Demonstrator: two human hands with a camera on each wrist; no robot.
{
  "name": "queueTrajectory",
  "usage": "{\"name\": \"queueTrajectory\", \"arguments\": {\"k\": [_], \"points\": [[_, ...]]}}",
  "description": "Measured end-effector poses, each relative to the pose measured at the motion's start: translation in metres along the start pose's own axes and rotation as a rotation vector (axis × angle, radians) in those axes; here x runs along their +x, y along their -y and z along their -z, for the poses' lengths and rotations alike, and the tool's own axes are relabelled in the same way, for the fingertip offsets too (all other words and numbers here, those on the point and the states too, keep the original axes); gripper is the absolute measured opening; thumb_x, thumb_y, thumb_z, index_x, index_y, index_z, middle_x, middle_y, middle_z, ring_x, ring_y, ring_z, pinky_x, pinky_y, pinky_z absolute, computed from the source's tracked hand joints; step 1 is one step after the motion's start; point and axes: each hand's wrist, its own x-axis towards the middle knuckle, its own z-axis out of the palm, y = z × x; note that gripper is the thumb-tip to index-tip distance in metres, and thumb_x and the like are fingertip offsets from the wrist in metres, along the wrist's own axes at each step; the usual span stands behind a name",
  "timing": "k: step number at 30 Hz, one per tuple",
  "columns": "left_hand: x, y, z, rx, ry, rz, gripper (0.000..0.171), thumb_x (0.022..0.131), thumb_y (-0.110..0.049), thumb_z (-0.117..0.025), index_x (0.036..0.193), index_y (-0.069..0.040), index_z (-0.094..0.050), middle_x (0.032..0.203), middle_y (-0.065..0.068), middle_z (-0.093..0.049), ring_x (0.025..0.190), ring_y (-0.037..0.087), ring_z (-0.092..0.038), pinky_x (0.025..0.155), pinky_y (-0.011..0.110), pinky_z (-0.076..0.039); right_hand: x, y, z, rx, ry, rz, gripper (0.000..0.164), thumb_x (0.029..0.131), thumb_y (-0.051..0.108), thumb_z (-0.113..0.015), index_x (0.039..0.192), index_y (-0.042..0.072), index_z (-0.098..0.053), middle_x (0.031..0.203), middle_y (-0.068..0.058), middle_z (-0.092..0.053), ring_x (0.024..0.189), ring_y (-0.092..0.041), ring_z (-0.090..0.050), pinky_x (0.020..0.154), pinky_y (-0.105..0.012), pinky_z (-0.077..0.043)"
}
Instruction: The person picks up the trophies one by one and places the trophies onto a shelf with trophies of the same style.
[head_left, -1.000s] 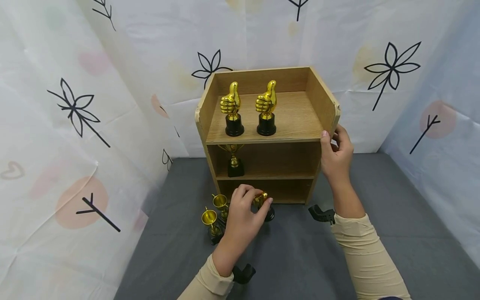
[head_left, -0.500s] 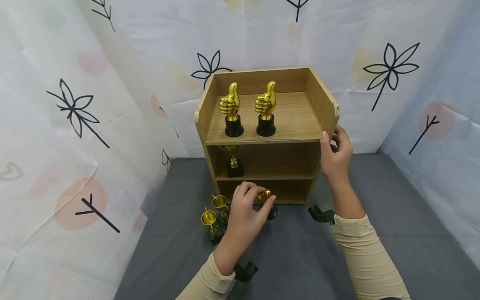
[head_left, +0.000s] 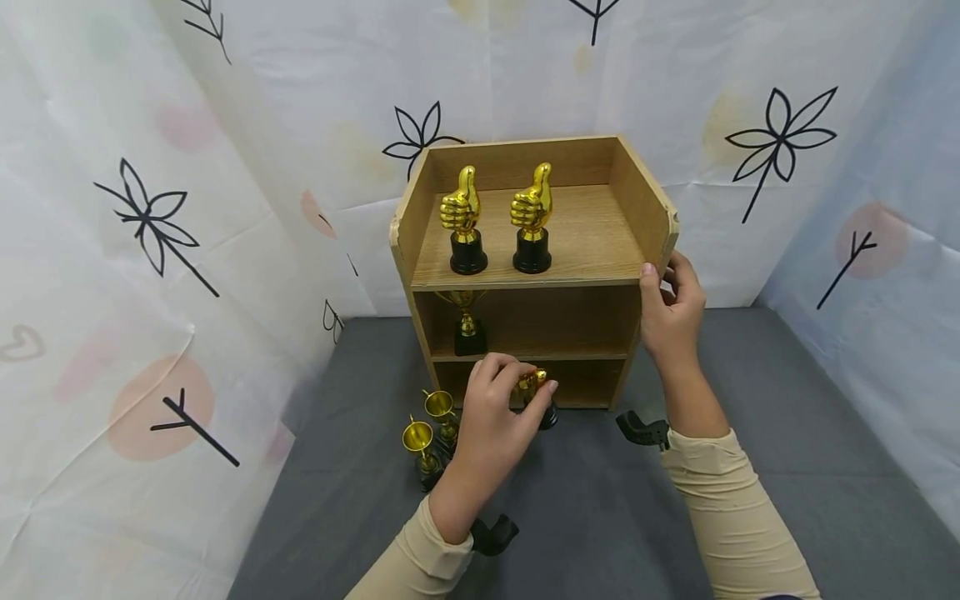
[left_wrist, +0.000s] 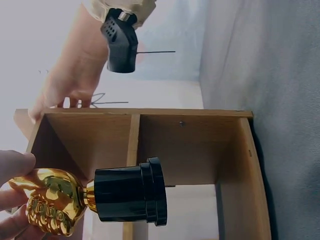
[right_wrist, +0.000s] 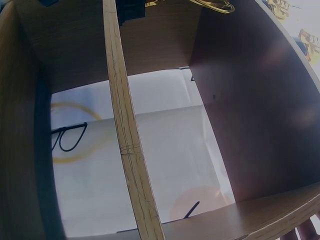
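Observation:
My left hand [head_left: 491,425] pinches a gold thumbs-up trophy [left_wrist: 125,194] by its gold top. The trophy's round black base points away from the fingers, and it hangs in front of the shelf's lower part. The wooden shelf [head_left: 585,225] stands upright on the grey cloth. My right hand [head_left: 675,312] grips its right side panel, near the front edge of the top board. Two more thumbs-up trophies, a left one [head_left: 465,221] and a right one [head_left: 532,218], stand on that top board. A gold cup trophy [head_left: 470,333] sits at the left of the middle compartment, its rim partly hidden.
On the cloth left of my left hand stand two small gold cup trophies, one farther [head_left: 438,406] and one nearer [head_left: 420,442]. Patterned white cloth [head_left: 570,83] hangs behind the shelf and along both sides. The grey surface [head_left: 795,400] extends to the right.
My left hand has shifted slightly up and to the right, carrying the thumbs-up trophy with it. The right hand keeps its grip on the shelf's side.

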Motion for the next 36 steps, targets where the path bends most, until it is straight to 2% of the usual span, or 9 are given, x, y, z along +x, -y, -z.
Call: {"name": "queueTrajectory", "arguments": {"k": [9, 16, 25, 30, 36], "points": [[0.009, -0.007, 0.005, -0.006, -0.013, -0.025, 0.021, 0.094, -0.026, -0.084, 0.105, -0.010, -0.077, 0.102, 0.002, -0.061, 0.094, 0.019, -0.055, 0.083, 0.035, -0.049, -0.001, 0.001, 0.001, -0.001, 0.000, -0.001, 0.042, 0.106, 0.020, -0.059, 0.145, 0.007, -0.064, 0.127, 0.009, -0.064, 0.112, -0.008, -0.063, 0.089, -0.019, -0.050], [0.017, -0.011, 0.007, -0.014, -0.027, -0.038, 0.021, 0.094, -0.026, -0.085, 0.104, -0.009, -0.078, 0.102, 0.003, -0.062, 0.094, 0.020, -0.056, 0.083, 0.035, -0.049, 0.000, -0.002, -0.001, -0.015, -0.014, -0.002, 0.044, 0.106, 0.017, -0.057, 0.147, -0.001, -0.060, 0.131, 0.000, -0.065, 0.112, -0.005, -0.062, 0.090, -0.018, -0.049], [0.031, -0.016, 0.009, -0.012, -0.053, -0.076, 0.020, 0.094, -0.025, -0.085, 0.102, -0.008, -0.079, 0.100, 0.003, -0.064, 0.093, 0.020, -0.056, 0.082, 0.037, -0.048, 0.000, -0.003, 0.001, 0.002, -0.001, 0.014, 0.042, 0.105, 0.019, -0.059, 0.145, 0.005, -0.063, 0.126, 0.012, -0.064, 0.112, -0.008, -0.063, 0.089, -0.019, -0.050], [0.036, -0.019, 0.011, -0.012, -0.056, -0.103, 0.020, 0.094, -0.025, -0.085, 0.101, -0.008, -0.079, 0.100, 0.004, -0.064, 0.091, 0.020, -0.056, 0.082, 0.036, -0.048, 0.000, -0.005, 0.000, 0.010, 0.001, 0.012, 0.043, 0.106, 0.018, -0.058, 0.145, 0.002, -0.062, 0.124, 0.014, -0.063, 0.110, -0.007, -0.063, 0.087, -0.018, -0.050], [0.043, -0.023, 0.013, -0.022, -0.059, -0.134, 0.019, 0.094, -0.025, -0.084, 0.102, -0.008, -0.078, 0.102, 0.005, -0.064, 0.092, 0.021, -0.056, 0.082, 0.036, -0.048, -0.007, 0.026, -0.003, 0.015, 0.003, 0.007, 0.045, 0.106, 0.016, -0.056, 0.145, -0.005, -0.060, 0.123, 0.013, -0.062, 0.108, -0.003, -0.061, 0.089, -0.018, -0.049]]}}
